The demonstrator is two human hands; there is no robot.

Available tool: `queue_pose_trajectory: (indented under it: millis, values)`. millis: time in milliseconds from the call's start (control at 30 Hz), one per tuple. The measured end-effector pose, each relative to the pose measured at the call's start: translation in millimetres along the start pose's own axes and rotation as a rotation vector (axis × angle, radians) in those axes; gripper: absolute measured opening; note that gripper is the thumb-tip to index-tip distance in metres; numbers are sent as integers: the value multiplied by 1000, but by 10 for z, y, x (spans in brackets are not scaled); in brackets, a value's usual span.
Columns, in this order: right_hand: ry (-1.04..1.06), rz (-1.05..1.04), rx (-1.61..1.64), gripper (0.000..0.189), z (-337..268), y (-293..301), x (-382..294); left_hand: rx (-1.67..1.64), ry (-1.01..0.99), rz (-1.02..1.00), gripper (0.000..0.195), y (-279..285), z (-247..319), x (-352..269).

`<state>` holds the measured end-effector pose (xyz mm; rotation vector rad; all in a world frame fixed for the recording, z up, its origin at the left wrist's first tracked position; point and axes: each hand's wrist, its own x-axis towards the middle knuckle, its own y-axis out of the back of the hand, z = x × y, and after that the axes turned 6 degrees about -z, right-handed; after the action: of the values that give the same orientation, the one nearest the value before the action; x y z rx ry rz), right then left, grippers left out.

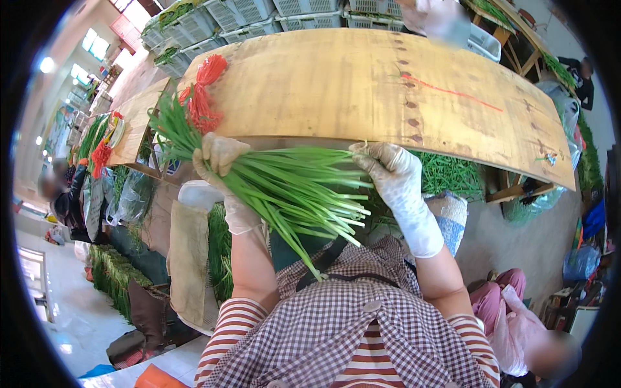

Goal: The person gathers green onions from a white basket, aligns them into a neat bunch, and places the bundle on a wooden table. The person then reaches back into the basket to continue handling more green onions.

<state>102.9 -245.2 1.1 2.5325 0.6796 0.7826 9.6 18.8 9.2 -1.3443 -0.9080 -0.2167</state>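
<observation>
A fanned bunch of garlic chives (291, 182) is held sideways in front of my checked apron, above the near edge of the wooden table. My left hand (220, 157), in a thin pale glove, grips it near the leafy end. The green leaf tips spread to the left, and the pale cut ends point right. My right hand (388, 167), gloved too, pinches at the upper stalk ends with thumb and fingertips. Exactly how many stalks it has is hidden by the fingers. One long stalk droops toward my waist.
Bundled red ties (204, 92) lie at the left of the wooden table (310, 82), a single red tie (451, 92) farther right. Loose greens (449, 174) sit beneath it. Stacked plastic crates (242, 19) stand behind. A cloth-draped crate (189, 262) is at my left; a crouching person (504, 315) is at right.
</observation>
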Motion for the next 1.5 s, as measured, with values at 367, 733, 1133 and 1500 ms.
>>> queue_pose_trajectory:
  millis: [367,733,1133,1500]
  values:
    - [-411,-238,571,28,292,101,-679,51,-89,-103,28,-35,208,41]
    - [-410,-52,410,25,566,-44,-717,-9,5,-110,29,-60,151,98]
    - [-695,-364,534,28,569,60,-743,-128,187,-175,29,-113,87,161]
    - [-558,-9,1381,27,784,186,-268,-78,38,-54,29,-153,44,184]
